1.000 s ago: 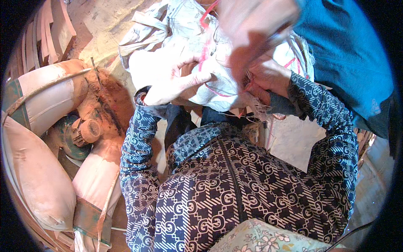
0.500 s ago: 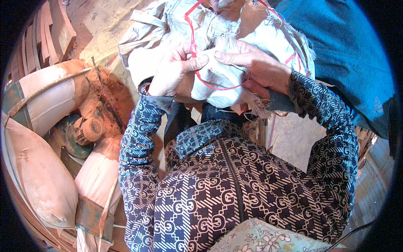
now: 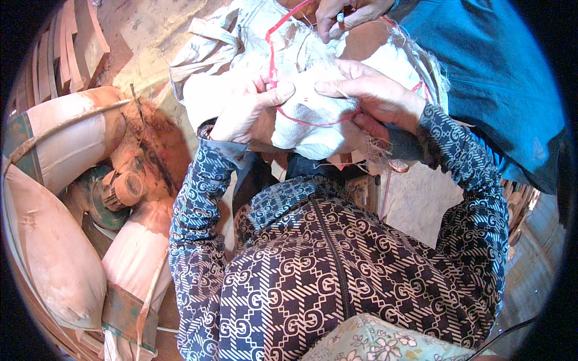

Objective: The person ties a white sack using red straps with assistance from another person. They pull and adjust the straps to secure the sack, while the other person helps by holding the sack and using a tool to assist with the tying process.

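A white woven sack with frayed edges lies bunched before me. My left hand pinches its folded edge between thumb and fingers. From the other side my right hand holds the same fabric, its thumb on top and the lower fingers partly hidden underneath. The stretch between my two thumbs is drawn up into a fold. A thin red plastic strip runs down past my left fingertips and loops across the sack below my hands.
Another person's hands are at the sack's far edge, with a small white stick between the fingers. Blue clothing fills the upper right. Filled pale bags and a dusty motor stand at left, with wooden strips behind.
The other person's hands have come further into view at the top. My thumbs have moved slightly apart on the sack, while both hands keep their hold.
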Available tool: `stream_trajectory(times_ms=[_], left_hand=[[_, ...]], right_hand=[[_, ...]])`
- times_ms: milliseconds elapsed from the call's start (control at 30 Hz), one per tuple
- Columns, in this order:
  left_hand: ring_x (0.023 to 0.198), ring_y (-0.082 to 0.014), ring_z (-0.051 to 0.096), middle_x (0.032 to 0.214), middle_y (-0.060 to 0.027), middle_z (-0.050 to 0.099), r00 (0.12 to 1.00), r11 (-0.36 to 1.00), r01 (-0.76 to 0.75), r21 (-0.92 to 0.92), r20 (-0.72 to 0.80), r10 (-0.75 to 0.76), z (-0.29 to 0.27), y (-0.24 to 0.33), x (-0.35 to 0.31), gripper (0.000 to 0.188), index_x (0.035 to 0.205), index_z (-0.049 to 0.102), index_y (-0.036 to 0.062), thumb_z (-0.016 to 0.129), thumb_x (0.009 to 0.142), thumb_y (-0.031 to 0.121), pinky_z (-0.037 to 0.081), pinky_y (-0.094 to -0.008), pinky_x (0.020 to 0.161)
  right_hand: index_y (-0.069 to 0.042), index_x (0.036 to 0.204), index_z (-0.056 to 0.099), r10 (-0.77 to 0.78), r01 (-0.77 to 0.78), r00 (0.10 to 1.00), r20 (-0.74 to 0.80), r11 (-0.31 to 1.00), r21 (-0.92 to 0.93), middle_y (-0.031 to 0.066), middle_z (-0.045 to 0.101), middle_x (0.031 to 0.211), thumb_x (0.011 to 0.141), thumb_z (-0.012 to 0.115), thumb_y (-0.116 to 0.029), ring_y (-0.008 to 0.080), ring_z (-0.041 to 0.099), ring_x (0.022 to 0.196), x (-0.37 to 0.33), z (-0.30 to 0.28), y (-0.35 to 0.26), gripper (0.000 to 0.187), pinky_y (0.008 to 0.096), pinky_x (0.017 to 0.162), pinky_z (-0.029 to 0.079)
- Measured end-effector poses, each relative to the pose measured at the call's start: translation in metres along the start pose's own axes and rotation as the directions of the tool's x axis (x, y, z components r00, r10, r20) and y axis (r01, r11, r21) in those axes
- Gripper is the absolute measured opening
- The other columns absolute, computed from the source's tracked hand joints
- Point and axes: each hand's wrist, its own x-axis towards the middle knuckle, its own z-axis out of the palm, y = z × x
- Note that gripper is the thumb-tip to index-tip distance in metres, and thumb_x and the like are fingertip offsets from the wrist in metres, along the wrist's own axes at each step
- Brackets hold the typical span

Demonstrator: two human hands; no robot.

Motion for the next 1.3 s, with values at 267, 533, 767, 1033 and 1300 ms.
stream_trajectory(times_ms=[267, 533, 767, 1033, 1300], left_hand=[[0.101, -0.0181, 0.063, 0.113, -0.0123, 0.067, 0.998, 0.962, -0.041, 0.271, -0.032, 0.052, -0.030, 0.002, -0.003, 0.040, 0.115, 0.063, -0.0091, 0.076, 0.080, 0.004, 0.050, -0.0302, 0.088], [0.118, -0.0172, 0.056, 0.127, -0.0067, 0.061, 0.949, 0.875, 0.119, 0.470, 0.205, -0.239, -0.038, 0.010, 0.021, 0.069, 0.138, 0.048, -0.0031, 0.079, 0.077, 0.010, 0.042, -0.0310, 0.102], [0.088, -0.0100, 0.063, 0.096, -0.0027, 0.073, 0.878, 0.774, 0.216, 0.595, 0.229, -0.420, -0.033, 0.010, 0.034, 0.023, 0.100, 0.073, 0.0024, 0.078, 0.082, 0.016, 0.047, -0.0274, 0.085], [0.093, -0.0126, 0.064, 0.099, -0.0040, 0.073, 0.813, 0.728, 0.184, 0.660, 0.314, -0.491, -0.028, -0.002, 0.043, 0.031, 0.109, 0.071, -0.0004, 0.077, 0.080, 0.011, 0.046, -0.0289, 0.090], [0.091, -0.0091, 0.062, 0.101, -0.0028, 0.072, 0.807, 0.730, 0.268, 0.629, 0.268, -0.527, -0.020, -0.007, 0.039, 0.028, 0.109, 0.071, -0.0005, 0.074, 0.084, 0.012, 0.046, -0.0267, 0.086]], right_hand=[[0.002, 0.116, 0.068, 0.007, -0.013, 1.000, -0.022, 0.956, -0.292, 0.0034, 0.071, 0.092, 0.087, 0.070, -0.013, 0.0080, 0.063, 0.080, -0.003, -0.052, -0.016, 0.032, 0.0218, 0.074, 0.052], [-0.002, 0.106, 0.074, -0.444, 0.220, 0.823, -0.356, 0.826, -0.519, 0.0054, 0.072, 0.095, 0.091, 0.068, -0.014, 0.0095, 0.066, 0.084, -0.053, -0.047, -0.026, 0.021, 0.0216, 0.073, 0.054], [0.000, 0.101, 0.075, -0.735, 0.194, 0.469, -0.490, 0.626, -0.755, 0.0074, 0.074, 0.095, 0.089, 0.064, -0.004, 0.0117, 0.066, 0.087, -0.110, -0.036, -0.011, 0.016, 0.0263, 0.081, 0.052], [-0.002, 0.102, 0.074, -0.924, -0.127, -0.242, -0.295, 0.332, -0.935, 0.0084, 0.073, 0.097, 0.091, 0.064, -0.002, 0.0149, 0.067, 0.093, -0.171, 0.011, 0.000, 0.015, 0.0254, 0.085, 0.051], [0.001, 0.116, 0.067, -0.723, 0.438, -0.019, -0.691, 0.615, -0.656, 0.0137, 0.071, 0.100, 0.088, 0.065, -0.007, 0.0153, 0.065, 0.077, -0.250, 0.066, 0.045, 0.030, 0.0252, 0.062, 0.053]])
